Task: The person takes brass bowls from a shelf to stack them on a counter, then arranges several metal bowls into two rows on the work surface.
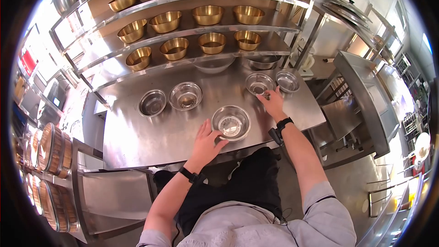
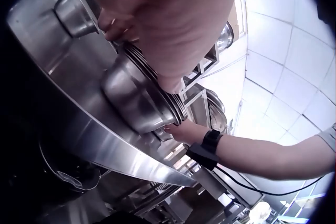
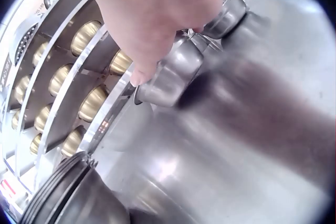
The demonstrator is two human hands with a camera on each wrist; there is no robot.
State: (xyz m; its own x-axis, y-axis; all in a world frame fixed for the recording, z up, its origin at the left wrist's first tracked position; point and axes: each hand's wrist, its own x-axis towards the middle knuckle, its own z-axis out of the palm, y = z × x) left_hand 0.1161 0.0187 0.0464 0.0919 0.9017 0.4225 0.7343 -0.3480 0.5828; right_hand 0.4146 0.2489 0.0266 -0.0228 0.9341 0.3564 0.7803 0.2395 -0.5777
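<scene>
A stack of steel bowls [image 1: 238,111] stands near the front of the steel table. My left hand [image 1: 204,147] lies at its left side, fingers fairly straight and thumb by the near rim. The left wrist view shows several nested rims on the stack [image 2: 139,95], with that hand over them. Farther back on the right, my right hand [image 1: 273,104] grips the near rim of another steel bowl [image 1: 253,79]. Seen from the right wrist, this bowl [image 3: 173,74] sits under the hand, one fingertip at its rim; the other fingers are partly hidden.
Another steel bowl [image 1: 288,81] stands right of the gripped one. Two more, a darker bowl [image 1: 153,103] and a wider bowl [image 1: 185,95], are at the left. Behind the table, shelves [image 1: 192,30] hold rows of gold bowls [image 1: 211,42]. A metal sink unit [image 1: 361,96] stands at the right.
</scene>
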